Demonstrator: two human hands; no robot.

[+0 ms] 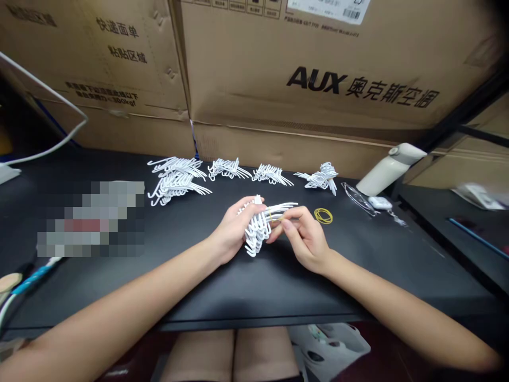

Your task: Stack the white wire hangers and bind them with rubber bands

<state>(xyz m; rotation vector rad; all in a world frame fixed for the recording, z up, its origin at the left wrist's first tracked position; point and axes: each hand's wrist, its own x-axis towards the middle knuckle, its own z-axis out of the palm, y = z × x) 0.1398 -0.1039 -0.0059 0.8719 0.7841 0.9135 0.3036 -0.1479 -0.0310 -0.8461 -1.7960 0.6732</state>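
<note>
A bundle of white hooks (258, 231) is gripped in my left hand (234, 225), thumb across the top, above the middle of the table. Their curved ends hang downward and their straight ends point right. Around the straight ends runs a yellow rubber band (271, 214). My right hand (304, 239) pinches this band at the right of the bundle, fingertips close together. More yellow rubber bands (323, 216) lie on the table just beyond my right hand.
Piles of white hooks (178, 180) lie along the back, with a bundled one (322, 178) at their right end. Glasses (358, 199), a white bottle (392, 167) and a small white case (379, 202) are at right. Cardboard boxes (278, 106) stand behind the black table (222, 292).
</note>
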